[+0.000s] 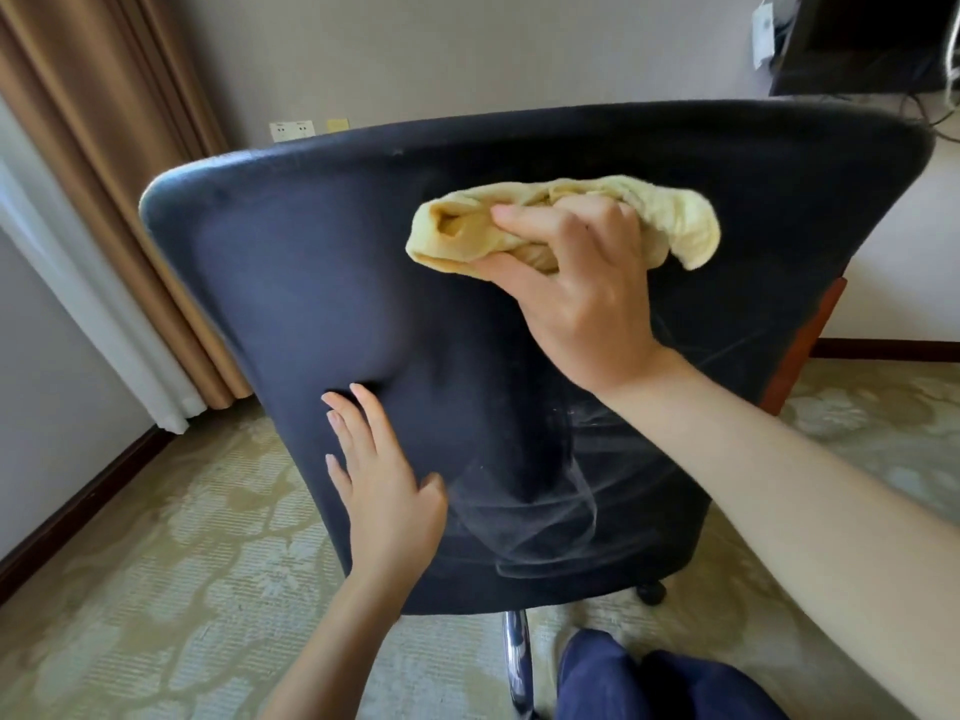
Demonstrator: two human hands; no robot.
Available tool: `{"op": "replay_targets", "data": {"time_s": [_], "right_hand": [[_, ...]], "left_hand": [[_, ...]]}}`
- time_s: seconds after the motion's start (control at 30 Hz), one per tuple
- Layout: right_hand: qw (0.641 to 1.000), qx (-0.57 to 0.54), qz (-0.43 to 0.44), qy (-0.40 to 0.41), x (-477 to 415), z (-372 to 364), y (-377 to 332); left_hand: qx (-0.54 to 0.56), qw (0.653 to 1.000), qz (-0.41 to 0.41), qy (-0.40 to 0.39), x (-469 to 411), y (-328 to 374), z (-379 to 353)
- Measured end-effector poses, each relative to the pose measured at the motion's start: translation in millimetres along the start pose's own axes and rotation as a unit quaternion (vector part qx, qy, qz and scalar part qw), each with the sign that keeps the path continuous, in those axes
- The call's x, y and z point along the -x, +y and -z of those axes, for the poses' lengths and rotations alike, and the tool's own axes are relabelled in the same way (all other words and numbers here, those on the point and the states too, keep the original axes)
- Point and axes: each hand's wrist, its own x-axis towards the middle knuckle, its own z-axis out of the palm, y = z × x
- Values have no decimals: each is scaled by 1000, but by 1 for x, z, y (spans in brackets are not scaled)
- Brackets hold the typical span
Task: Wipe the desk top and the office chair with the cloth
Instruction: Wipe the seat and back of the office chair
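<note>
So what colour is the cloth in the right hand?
Pale yellow; the cloth shows clearly in the head view, bunched in the right hand.

a carpeted room: curtain [104, 163], wall sockets [292, 130], office chair [363, 283]

Soft, even daylight from the curtain [98, 163] left of the chair [311, 314] glints off its left rim; shadows faint, edges bowed, slight overall blur.

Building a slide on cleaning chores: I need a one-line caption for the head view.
Right hand wipes the office chair backrest with a yellow cloth; left hand braces it.
</note>
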Motion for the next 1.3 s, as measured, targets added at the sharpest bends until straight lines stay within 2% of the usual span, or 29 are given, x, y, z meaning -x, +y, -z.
{"op": "replay_targets", "data": {"time_s": [0.07, 0.13, 0.23, 0.33, 0.5, 0.63, 0.8, 0.93, 1.1, 1.2, 1.3], "right_hand": [[1000, -12, -20, 3, 13, -10, -9], [1000, 0, 3, -22, 35, -19, -15], [988, 30, 109, -103, 76, -26, -19], [968, 26, 164, -187, 112, -20, -18], [920, 6, 217, -326, 162, 3, -5], [905, -2, 218, -364, 167, 33, 17], [927, 7, 174, -331, 134, 59, 40], [946, 50, 165, -275, 92, 60, 43], [975, 74, 146, -149, 40, 47, 37], [989, 84, 101, -66, 23, 31, 26], [996, 80, 46, -15, 32, 14, 13]], "left_hand": [[0, 1000, -1, 0, -3, -3, 1], [-7, 1000, 3, 0, -6, -5, 2], [-42, 999, 10, 5, -11, -7, 4], [-62, 998, 19, -1, -17, -7, 7], [-79, 996, 46, -2, -27, -6, 14], [-18, 997, 77, 21, -24, 4, 13], [14, 1000, 0, 28, -9, 26, -3], [31, 999, -2, 13, -6, 37, -10], [-28, 999, -30, -23, -8, 29, -5], [-70, 995, -52, -41, -9, 22, -1], [-100, 992, -62, -44, -10, 19, -1]]}}
